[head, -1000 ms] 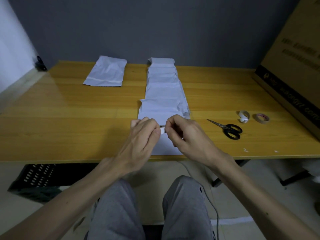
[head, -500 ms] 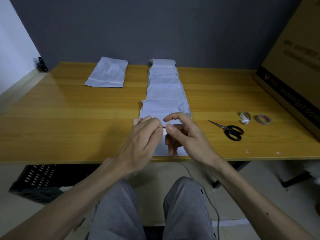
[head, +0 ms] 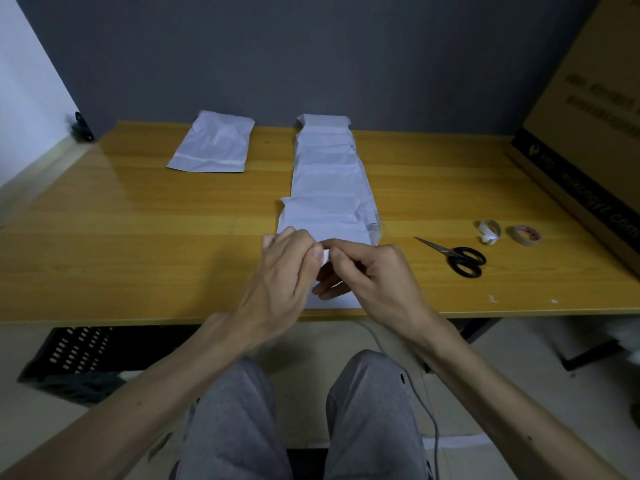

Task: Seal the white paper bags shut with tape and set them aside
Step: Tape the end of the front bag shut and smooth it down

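fingers (head: 346, 244) pinch a small white strip (head: 326, 255), perhaps tape.

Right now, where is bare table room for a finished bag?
Widest: the yellow wooden table's left half, in front of the lone white paper bag, left of the overlapping white bag row. Also between row and brown cardboard box, behind the black-handled scissors. Crowded: left hand, right hand, scissors, tape rolls.

On the cardboard box (head: 595, 109) at right, a black band (head: 585, 202) with pale lettering ending in ".com", the letters before it too blurred to read surely. Higher on the same box, two lines of dark print, illegible. Reddish print inside the tape roll (head: 526, 234), too small to read.
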